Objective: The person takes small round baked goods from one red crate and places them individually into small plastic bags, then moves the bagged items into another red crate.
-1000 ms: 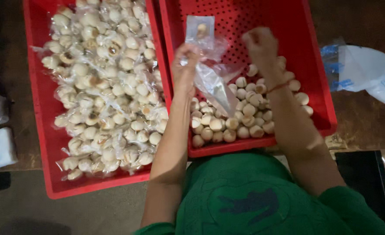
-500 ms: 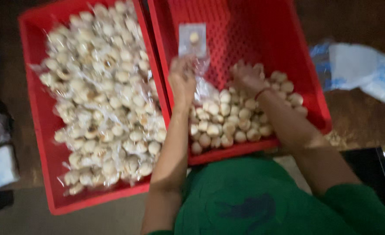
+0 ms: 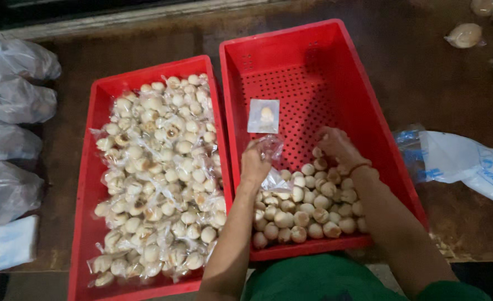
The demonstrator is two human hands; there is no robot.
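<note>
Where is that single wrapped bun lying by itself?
In the head view, the single wrapped bun lies on the bare floor of the right red crate, just beyond the left hand and apart from the loose buns.

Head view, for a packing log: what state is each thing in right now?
Left red plastic crate: heaped with bagged round buns.
Right red plastic crate: far half bare, loose round buns piled at near end.
Small clear bag: pinched in left hand.
Right hand: resting on loose buns.
Single bagged bun: lying flat on crate floor.
</note>
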